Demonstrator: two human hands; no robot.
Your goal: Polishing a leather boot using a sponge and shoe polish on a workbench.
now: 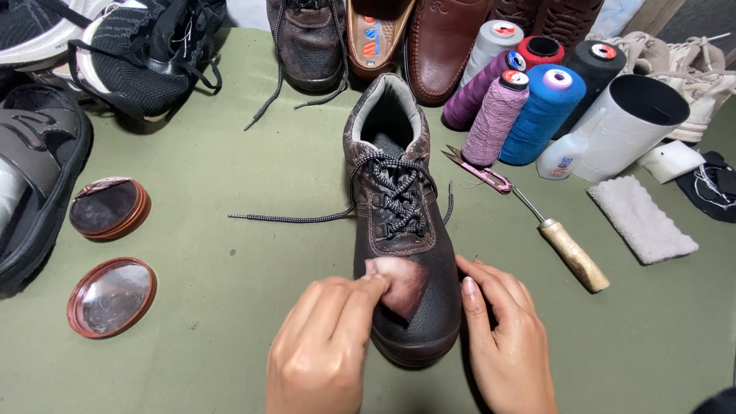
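A: Where the green table cover (215, 153) spreads flat and matte, what sits on it?

B: One dark brown lace-up boot (402, 222) stands in the middle, toe towards the near edge; its speckled laces trail out to the left; nothing of the room shows beyond the table.

A: And the hands?

B: The left hand (326, 345) has its fingers pinched together on a small stained cloth (399, 282), pressed on the boot's toe cap; the right hand (510, 337) lies against the right side of the toe, fingers together and flat, clamped on nothing.

A: Count the rest.

B: Five thread cones (537, 92) stand far right, grey, red, black, blue and mauve, with one more purple one lying among them; one white tube (629, 126) lies beside them; one small white bottle (560, 157); one pink snipper (479, 170); one wooden-handled awl (567, 249); one white fleecy pad (642, 218); on the left, one open polish tin (107, 208) and its lid (111, 297); other shoes (383, 38) line the far and left edges, too cropped to count.
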